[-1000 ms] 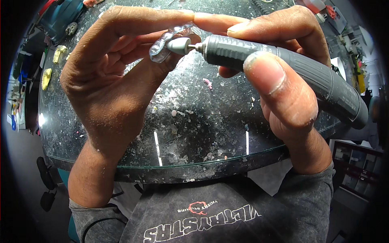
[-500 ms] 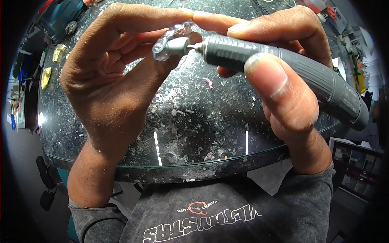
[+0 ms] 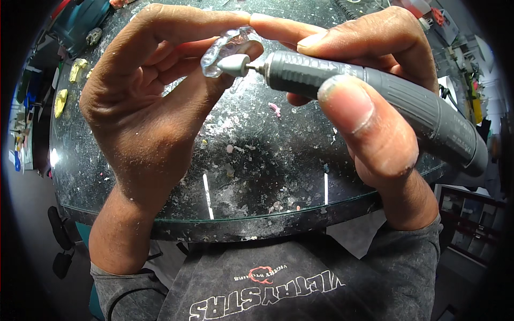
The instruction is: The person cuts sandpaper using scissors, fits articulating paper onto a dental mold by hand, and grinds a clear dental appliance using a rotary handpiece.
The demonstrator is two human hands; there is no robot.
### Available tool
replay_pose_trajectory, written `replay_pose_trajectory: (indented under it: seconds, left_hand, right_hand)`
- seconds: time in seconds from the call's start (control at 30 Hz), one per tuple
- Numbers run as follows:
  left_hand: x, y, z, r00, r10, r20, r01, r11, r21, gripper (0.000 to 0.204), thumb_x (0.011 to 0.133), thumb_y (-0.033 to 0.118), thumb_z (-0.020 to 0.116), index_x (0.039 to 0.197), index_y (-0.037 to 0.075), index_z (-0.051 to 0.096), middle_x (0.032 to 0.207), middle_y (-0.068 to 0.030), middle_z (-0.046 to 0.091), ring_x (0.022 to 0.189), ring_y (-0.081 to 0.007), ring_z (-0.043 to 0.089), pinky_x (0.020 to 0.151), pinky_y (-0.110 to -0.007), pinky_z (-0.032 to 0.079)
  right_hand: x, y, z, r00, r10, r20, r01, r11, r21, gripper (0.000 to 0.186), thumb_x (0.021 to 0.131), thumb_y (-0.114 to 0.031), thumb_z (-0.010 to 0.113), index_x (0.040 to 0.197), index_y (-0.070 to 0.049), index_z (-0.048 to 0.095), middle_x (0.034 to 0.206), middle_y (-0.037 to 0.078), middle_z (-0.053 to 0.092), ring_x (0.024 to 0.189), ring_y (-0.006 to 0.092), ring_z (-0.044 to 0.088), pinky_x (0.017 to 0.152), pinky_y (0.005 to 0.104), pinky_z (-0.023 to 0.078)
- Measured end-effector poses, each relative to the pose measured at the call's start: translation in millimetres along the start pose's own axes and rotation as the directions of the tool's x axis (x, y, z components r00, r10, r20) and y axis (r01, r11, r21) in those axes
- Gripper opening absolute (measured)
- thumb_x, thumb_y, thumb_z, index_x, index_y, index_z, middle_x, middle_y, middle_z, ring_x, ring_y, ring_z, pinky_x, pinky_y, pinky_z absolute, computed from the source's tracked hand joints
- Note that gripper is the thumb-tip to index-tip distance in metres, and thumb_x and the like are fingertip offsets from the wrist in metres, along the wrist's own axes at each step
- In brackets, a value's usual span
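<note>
Between the thumb and forefinger of my left hand point(image 3: 155, 101) is a clear, arch-shaped dental aligner point(image 3: 214, 52), its tooth shapes showing. My right hand point(image 3: 369, 107) is closed around a dark grey rotary handpiece point(image 3: 316, 75), which points left. A pale grey, cone-shaped grinding bit point(image 3: 234, 65) sits on its thin metal shank. The bit lies at the aligner's near left end, close to its inner edge; whether they touch I cannot tell. My two forefingers meet at their tips above the aligner.
Below my hands is a dark, glass-edged bench point(image 3: 267, 214), scattered with dust and crumbs. Yellow pieces point(image 3: 61, 101) lie at its left side, and a pink scrap point(image 3: 274, 109) near the middle. A teal container point(image 3: 80, 27) stands at the far left. A drawer unit point(image 3: 471, 219) is at lower right.
The handpiece has shifted slightly left and its bit has tipped a little downward along the aligner's end. My left hand has hardly moved.
</note>
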State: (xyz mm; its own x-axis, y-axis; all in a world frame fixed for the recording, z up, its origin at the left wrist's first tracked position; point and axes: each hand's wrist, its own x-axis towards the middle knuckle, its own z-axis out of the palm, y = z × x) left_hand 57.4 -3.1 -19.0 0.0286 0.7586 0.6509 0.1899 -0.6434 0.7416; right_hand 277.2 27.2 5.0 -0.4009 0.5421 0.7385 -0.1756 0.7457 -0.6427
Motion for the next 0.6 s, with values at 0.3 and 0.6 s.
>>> replay_pose_trajectory:
  seconds: [0.3,0.6]
  left_hand:
    - [0.7,-16.8,9.9,0.995,0.087,-0.04,-0.091,0.991,-0.095,0.028,0.085,-0.001,0.071,0.112,-0.004,0.062,0.112,-0.0198,0.069,0.108,-0.0259,0.067,0.098,-0.038,0.052]
    - [3.3,2.9,7.3,1.0,-0.017,0.02,0.019,0.996,-0.086,0.031,0.086,0.002,0.072,0.114,-0.003,0.061,0.114,-0.0211,0.068,0.105,-0.0259,0.068,0.095,-0.037,0.055]
  right_hand:
    - [0.9,-4.1,3.2,1.0,-0.007,0.008,0.007,0.998,-0.066,0.035,0.084,-0.026,0.076,0.114,-0.01,0.067,0.111,0.014,0.069,0.096,0.0286,0.07,0.085,0.0418,0.059]
    - [-0.5,-7.9,-4.1,1.0,-0.012,0.016,0.014,0.991,-0.13,0.036,0.086,-0.03,0.076,0.115,-0.011,0.069,0.112,0.015,0.069,0.097,0.0296,0.07,0.085,0.043,0.059]
